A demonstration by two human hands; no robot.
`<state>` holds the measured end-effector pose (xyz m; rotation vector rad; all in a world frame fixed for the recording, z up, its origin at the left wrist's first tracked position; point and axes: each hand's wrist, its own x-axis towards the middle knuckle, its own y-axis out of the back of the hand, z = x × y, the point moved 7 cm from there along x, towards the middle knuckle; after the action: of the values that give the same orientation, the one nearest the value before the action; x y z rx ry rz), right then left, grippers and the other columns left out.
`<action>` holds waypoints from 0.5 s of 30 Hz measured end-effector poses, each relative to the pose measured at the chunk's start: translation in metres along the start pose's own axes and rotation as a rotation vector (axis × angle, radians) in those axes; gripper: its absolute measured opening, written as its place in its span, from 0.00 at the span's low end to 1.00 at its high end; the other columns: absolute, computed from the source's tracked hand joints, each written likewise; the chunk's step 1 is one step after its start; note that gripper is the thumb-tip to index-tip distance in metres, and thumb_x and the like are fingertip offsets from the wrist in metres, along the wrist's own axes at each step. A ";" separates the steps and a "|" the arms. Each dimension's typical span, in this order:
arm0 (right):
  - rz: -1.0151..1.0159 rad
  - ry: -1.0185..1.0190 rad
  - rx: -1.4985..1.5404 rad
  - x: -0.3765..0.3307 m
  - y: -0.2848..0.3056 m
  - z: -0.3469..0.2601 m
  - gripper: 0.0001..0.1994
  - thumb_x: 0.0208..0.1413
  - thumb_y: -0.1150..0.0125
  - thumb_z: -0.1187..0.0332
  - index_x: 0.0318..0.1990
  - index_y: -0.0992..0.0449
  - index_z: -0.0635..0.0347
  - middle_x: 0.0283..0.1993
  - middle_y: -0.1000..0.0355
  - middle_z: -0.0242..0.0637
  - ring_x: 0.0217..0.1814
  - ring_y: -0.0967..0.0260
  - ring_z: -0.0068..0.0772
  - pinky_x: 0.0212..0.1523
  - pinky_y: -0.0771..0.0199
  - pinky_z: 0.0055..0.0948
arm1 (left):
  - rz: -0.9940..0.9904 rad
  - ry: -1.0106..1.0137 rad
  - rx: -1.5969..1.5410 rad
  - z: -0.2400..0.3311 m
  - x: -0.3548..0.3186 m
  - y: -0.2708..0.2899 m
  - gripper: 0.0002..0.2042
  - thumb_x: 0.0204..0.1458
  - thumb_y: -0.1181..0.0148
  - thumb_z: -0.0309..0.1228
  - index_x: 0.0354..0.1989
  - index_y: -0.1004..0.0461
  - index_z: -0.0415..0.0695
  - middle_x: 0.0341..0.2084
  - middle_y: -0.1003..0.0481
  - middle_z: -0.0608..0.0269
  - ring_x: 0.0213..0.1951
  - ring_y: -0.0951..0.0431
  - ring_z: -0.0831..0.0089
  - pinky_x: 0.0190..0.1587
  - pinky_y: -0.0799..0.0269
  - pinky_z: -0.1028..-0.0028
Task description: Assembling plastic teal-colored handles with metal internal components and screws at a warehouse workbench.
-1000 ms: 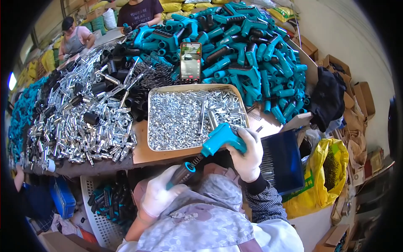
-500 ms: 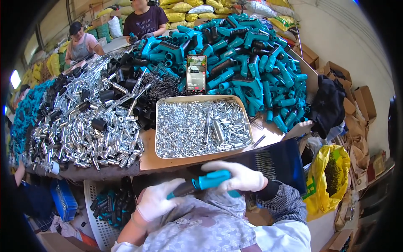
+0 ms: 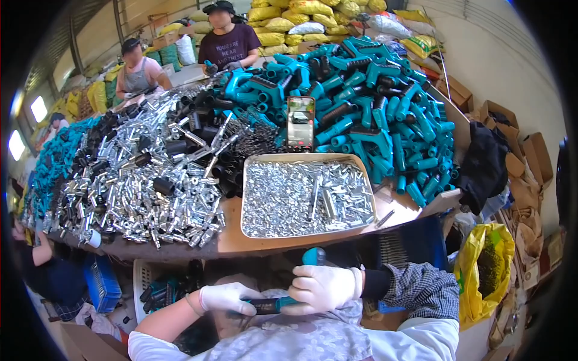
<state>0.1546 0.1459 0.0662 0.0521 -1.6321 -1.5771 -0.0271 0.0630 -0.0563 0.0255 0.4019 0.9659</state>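
I hold a teal and black pistol-shaped plastic tool body (image 3: 265,306) low in front of my apron. My left hand (image 3: 230,299), in a white glove, grips its black end with thumb and fingers. Closed round the teal part is my right hand (image 3: 322,289), also gloved in white; a rounded teal end sticks up above its knuckles. My fingers hide the middle of the piece. Just beyond my hands, on the table edge, sits a cream tray (image 3: 301,235) filled with small shiny metal parts, longer pins and a cylinder lying at its right side.
Silvery metal fittings (image 3: 144,192) are heaped at left, teal tool bodies (image 3: 355,102) at back right. A phone (image 3: 300,123) stands behind the tray. A white basket (image 3: 142,283) sits below left, a yellow sack (image 3: 469,289) at right. Two people work across the table.
My right hand has closed tightly round the teal part and turned the piece, so its teal end points up. Both hands sit a little lower. The whole view has shifted.
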 end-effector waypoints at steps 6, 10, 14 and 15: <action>0.046 -1.386 1.661 -0.072 -0.060 0.022 0.23 0.65 0.43 0.57 0.61 0.25 0.62 0.41 0.19 0.39 0.35 0.21 0.38 0.41 0.18 0.37 | 0.393 0.068 1.000 0.094 -0.011 0.015 0.29 0.52 0.33 0.51 0.60 0.26 0.50 0.35 0.20 0.58 0.33 0.18 0.56 0.34 0.22 0.62; 0.558 -1.345 1.853 -0.058 -0.035 0.042 0.33 0.71 0.54 0.49 0.71 0.39 0.68 0.68 0.34 0.47 0.68 0.35 0.35 0.70 0.38 0.37 | 0.683 0.097 0.998 0.090 -0.021 0.028 0.30 0.52 0.34 0.53 0.60 0.27 0.50 0.33 0.20 0.56 0.33 0.18 0.58 0.33 0.23 0.63; 0.683 -1.018 0.919 -0.045 0.013 0.062 0.28 0.70 0.49 0.54 0.66 0.32 0.70 0.69 0.34 0.49 0.72 0.38 0.43 0.72 0.44 0.38 | 0.590 0.373 0.630 0.035 -0.018 0.018 0.26 0.49 0.31 0.47 0.52 0.23 0.43 0.44 0.19 0.50 0.46 0.18 0.51 0.48 0.21 0.62; 0.720 -1.023 0.894 -0.049 0.014 0.066 0.26 0.70 0.50 0.56 0.63 0.30 0.71 0.67 0.31 0.50 0.70 0.35 0.44 0.71 0.42 0.39 | 0.448 0.071 0.799 0.053 -0.012 0.006 0.25 0.49 0.30 0.46 0.50 0.23 0.41 0.47 0.21 0.49 0.49 0.19 0.53 0.50 0.22 0.63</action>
<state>0.1553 0.2295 0.0622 -0.8891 -2.5881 -0.1719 -0.0194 0.0648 -0.0023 0.8367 0.8512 1.1900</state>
